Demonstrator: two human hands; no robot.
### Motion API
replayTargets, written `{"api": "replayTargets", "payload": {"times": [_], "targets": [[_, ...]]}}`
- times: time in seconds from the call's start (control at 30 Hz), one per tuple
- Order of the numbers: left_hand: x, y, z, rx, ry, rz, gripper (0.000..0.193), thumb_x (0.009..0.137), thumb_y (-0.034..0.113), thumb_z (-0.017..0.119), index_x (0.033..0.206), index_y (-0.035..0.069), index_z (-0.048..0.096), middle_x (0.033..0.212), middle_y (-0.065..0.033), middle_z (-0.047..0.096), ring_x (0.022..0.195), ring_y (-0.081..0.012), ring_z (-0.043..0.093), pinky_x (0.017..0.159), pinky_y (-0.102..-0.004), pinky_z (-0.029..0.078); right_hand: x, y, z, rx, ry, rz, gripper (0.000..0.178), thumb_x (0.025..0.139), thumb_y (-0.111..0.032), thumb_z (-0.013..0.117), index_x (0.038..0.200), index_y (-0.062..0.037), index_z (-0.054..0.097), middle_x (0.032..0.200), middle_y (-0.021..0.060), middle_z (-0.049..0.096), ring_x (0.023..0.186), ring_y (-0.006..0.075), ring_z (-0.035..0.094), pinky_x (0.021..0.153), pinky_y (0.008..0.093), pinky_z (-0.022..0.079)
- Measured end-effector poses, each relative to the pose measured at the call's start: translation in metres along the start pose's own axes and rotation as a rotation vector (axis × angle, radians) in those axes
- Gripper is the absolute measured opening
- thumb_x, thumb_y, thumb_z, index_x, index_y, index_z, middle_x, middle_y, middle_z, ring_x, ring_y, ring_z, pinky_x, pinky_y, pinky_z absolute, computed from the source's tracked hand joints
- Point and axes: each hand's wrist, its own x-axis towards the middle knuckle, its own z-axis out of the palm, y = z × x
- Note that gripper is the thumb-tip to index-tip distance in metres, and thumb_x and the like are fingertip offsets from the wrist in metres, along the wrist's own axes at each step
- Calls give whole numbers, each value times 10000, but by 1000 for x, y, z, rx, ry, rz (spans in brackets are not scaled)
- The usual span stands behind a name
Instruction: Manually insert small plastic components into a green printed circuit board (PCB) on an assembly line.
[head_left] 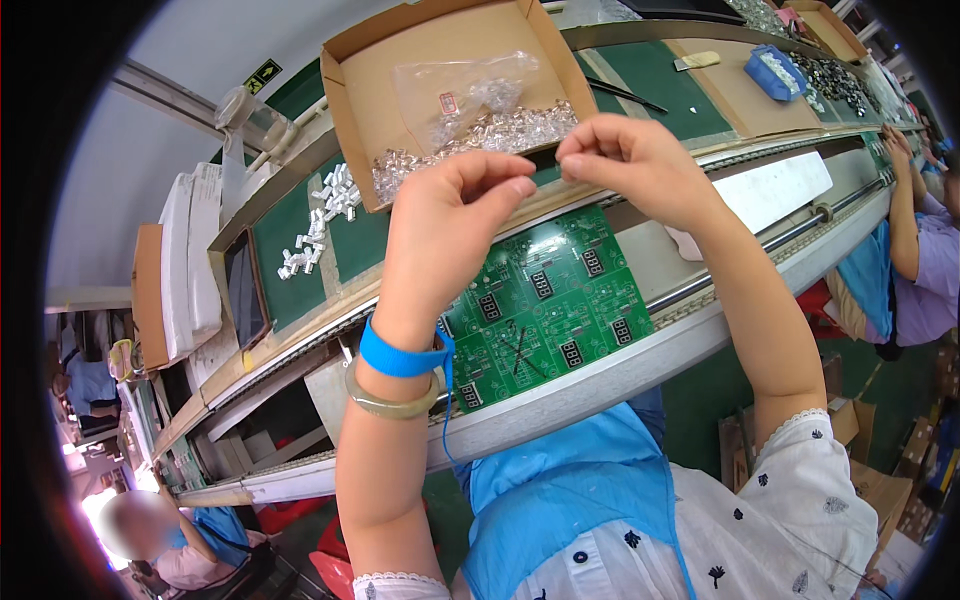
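Above a green circuit board panel (583, 307), both of my hands are raised with fingertips facing each other. My left hand (445, 225) has thumb and index finger closed in a pinch; whatever is between them is too small to make out. A blue wrist strap (398, 357) with a cord and a pale bangle are on that arm. My right hand (640, 168) also pinches, close to the box's front edge, and its contents cannot be made out. Several digit displays (541, 284) sit on the panel, and one section carries a black cross mark.
Behind my hands stands a cardboard box (350, 85) of small shiny components (530, 128) and a clear bag (465, 88). Loose white parts (318, 225) lie to the left. A blue bin (775, 73) stands far right. A metal rail (690, 356) runs in front. Other people sit right and lower left.
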Motion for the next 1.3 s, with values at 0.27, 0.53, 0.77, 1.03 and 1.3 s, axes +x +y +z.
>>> {"api": "replayTargets", "payload": {"times": [0.27,0.53,0.77,1.03,1.3], "targets": [[-9,-15,13,-79,-79,-177,204,874,106,732,1047,-3,737,904,-15,707,815,-60,613,755,-198,483,-26,17,-9,75,-88,137,191,910,-98,679,1072,0,706,966,47,707,900,98,645,817,242,525],[-12,-21,15,-81,-75,-206,211,883,69,705,1067,-32,725,950,-80,733,891,-109,673,810,-223,515,-29,20,-7,70,-111,135,151,906,-56,682,1038,13,702,964,41,701,897,92,649,810,234,531],[-12,-25,16,-132,-86,-226,200,882,59,706,1060,-32,708,948,-69,729,874,-97,668,799,-211,510,-29,20,-5,65,-84,151,153,901,-60,690,1036,11,698,951,39,697,888,91,646,800,231,531],[-13,-26,16,-150,-70,-229,177,857,51,733,1021,-14,719,920,-40,720,827,-72,644,767,-200,499,-31,22,-6,55,-86,143,136,887,-58,706,1008,3,707,937,24,692,876,85,640,789,226,530],[-14,-27,16,-172,-63,-248,183,851,49,740,1023,-14,736,932,-44,726,833,-77,644,779,-203,500,-31,24,-5,-27,-106,69,133,876,-32,694,1005,-3,710,934,16,690,862,68,624,776,219,514]]}}
